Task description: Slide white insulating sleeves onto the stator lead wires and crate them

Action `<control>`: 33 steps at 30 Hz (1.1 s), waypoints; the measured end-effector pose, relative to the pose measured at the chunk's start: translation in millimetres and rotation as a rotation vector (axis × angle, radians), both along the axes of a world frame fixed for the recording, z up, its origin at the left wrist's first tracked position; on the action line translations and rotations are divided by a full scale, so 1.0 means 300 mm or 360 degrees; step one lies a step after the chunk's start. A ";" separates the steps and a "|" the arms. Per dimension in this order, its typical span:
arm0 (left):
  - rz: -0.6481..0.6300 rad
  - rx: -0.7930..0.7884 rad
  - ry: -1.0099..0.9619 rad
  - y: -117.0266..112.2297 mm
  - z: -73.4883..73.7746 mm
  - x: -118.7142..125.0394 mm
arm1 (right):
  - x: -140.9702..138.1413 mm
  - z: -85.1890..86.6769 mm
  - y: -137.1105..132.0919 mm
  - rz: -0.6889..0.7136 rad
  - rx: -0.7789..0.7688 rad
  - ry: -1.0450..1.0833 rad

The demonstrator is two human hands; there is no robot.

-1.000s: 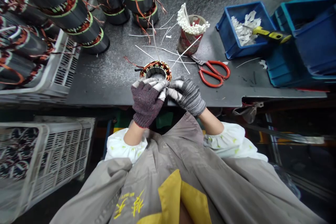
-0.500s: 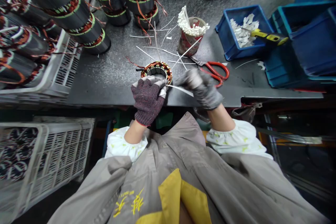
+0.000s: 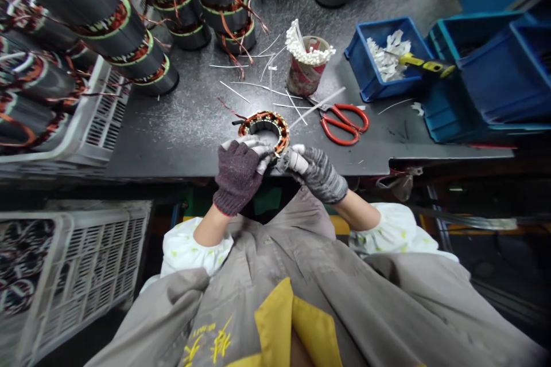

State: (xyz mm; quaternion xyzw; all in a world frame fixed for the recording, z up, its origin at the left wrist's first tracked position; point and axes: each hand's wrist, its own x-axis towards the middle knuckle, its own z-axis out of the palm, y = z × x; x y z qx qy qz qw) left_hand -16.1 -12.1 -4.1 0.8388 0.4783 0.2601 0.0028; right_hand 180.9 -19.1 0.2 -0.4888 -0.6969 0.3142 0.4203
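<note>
A ring-shaped motor stator [image 3: 283, 124] with copper windings lies near the table's front edge. My left hand [image 3: 239, 172], in a dark purple glove with pale fingertips, grips its front left side. In a grey glove, my right hand [image 3: 318, 172] has its fingers pinched together at the stator's front right rim; what they hold is hidden. A white cable tie [image 3: 318, 106] slants up and right from the stator. Beyond it stands a cup [image 3: 303, 77] packed with white ties. Red-handled scissors [image 3: 344, 123] lie to the right, and loose ties [image 3: 235, 92] are scattered behind the stator.
Stacked stators [image 3: 150, 63] stand at the left and back, beside a white crate [image 3: 101, 117]. A blue bin [image 3: 379, 77] holds white scraps and a yellow-black knife [image 3: 424, 64]. Teal bins [image 3: 447, 120] are at the right. Another crate [image 3: 99, 252] sits below left.
My right hand has moved left and in to the stator's rim; the white strip that stretched between them no longer shows. My left hand keeps its grip on the stator.
</note>
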 end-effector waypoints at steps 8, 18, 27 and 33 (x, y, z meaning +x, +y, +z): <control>-0.0180 -0.0119 -0.0095 -0.058 0.051 0.041 | 0.138 0.163 0.117 0.0100 -0.0029 0.0071; 0.0090 -0.0193 0.0243 -0.013 0.085 0.094 | 0.496 -0.013 0.457 -0.0124 -0.0358 -0.1281; 0.0134 0.0106 -0.0018 -0.040 0.087 -0.004 | 0.549 0.021 0.177 -0.0103 -0.0292 -0.0770; 0.0126 -0.0043 -0.0151 0.026 0.029 0.026 | 0.482 -0.020 0.061 -0.0195 -0.0117 -0.0813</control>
